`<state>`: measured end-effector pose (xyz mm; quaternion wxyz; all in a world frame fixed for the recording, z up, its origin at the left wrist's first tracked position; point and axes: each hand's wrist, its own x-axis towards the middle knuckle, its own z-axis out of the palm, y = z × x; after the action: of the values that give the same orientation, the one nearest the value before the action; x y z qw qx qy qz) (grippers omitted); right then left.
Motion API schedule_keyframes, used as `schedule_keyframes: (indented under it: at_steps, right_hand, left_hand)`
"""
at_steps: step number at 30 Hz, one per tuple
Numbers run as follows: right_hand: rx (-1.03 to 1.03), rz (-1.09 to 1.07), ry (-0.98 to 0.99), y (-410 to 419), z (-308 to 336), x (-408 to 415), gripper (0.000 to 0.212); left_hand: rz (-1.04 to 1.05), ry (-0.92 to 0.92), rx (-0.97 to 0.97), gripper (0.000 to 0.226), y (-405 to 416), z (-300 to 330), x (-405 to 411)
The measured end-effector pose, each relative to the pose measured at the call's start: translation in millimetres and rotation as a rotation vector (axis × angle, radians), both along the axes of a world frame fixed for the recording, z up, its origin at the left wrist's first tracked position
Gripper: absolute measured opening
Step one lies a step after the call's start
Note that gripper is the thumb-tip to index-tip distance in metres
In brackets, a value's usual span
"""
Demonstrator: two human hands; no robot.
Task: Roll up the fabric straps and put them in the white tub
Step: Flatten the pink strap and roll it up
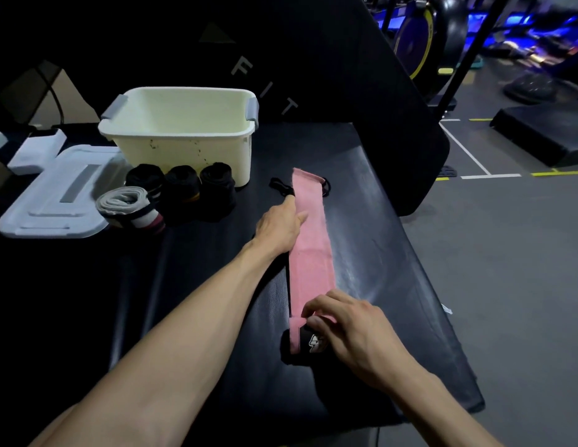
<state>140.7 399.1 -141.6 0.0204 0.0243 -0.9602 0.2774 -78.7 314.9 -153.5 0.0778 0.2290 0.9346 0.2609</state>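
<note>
Your pink strap (308, 243) lies stretched out flat on the black padded bench (378, 240), running from near you away toward the white tub (184, 133), and its far end stops short of the tub's right front corner. A thin black loop (281, 186) lies at that far end, still on the bench. Your left hand (279, 225) rests on the strap's left edge in its far part, fingers fairly straight, thumb laid across the pink cloth, pressing it down. Your right hand (355, 330) is at the strap's near end, fingers curled and pinching the pink cloth where it meets the black logo tab (313, 341). The tub stands upright at the far left of the bench and looks empty from here. Just in front of the tub sit three black rolled straps (181, 188) in a row, touching each other, and a grey rolled strap (129, 206) lies left of them. The white lid (55, 201) lies flat to the left of the tub, beside the grey roll
</note>
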Motion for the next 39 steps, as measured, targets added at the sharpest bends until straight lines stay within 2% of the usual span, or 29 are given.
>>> schedule_keyframes:
  at_steps: [5, 11, 16, 18, 20, 23, 28, 31, 33, 36, 39]
  right_hand:
    - [-0.008, -0.008, 0.000, 1, -3, -2, 0.034]
    - [-0.003, -0.016, 0.023, -1, -4, 0, 0.030]
    - [-0.001, -0.012, 0.084, -2, -8, 1, 0.022]
    - [0.003, -0.011, 0.088, -2, -11, 1, 0.021]
    - [0.013, -0.010, 0.098, -2, -13, 0, 0.021]
    - [0.067, -0.028, 0.111, -2, -14, -1, 0.024]
    - [0.125, -0.003, 0.048, -4, -9, -6, 0.033]
    - [0.148, -0.009, 0.076, -5, -5, -8, 0.025]
    - [0.218, -0.025, 0.145, -6, -2, -9, 0.008]
    - [0.403, -0.033, 0.313, -9, -6, -7, 0.020]
    - [0.503, -0.072, 0.463, -9, -14, -1, 0.025]
  left_hand:
    - [0.078, 0.043, -0.010, 0.026, 7, -6, -8]
    - [0.114, 0.191, -0.040, 0.029, 16, -15, 1]
    - [0.210, 0.262, 0.069, 0.022, 19, -26, 6]
    - [0.236, 0.278, 0.111, 0.031, 18, -27, 4]
    - [0.200, 0.315, 0.100, 0.035, 16, -28, 2]
    - [0.075, 0.366, 0.075, 0.015, 13, -31, -4]
    - [-0.007, 0.324, 0.043, 0.027, 1, -29, -2]
    - [-0.105, 0.266, -0.097, 0.054, -11, -28, 7]
    - [-0.140, 0.217, -0.155, 0.069, -15, -25, 10]
    - [-0.175, 0.161, -0.204, 0.088, -16, -22, 11]
    - [-0.168, 0.168, -0.228, 0.092, -18, -23, 10]
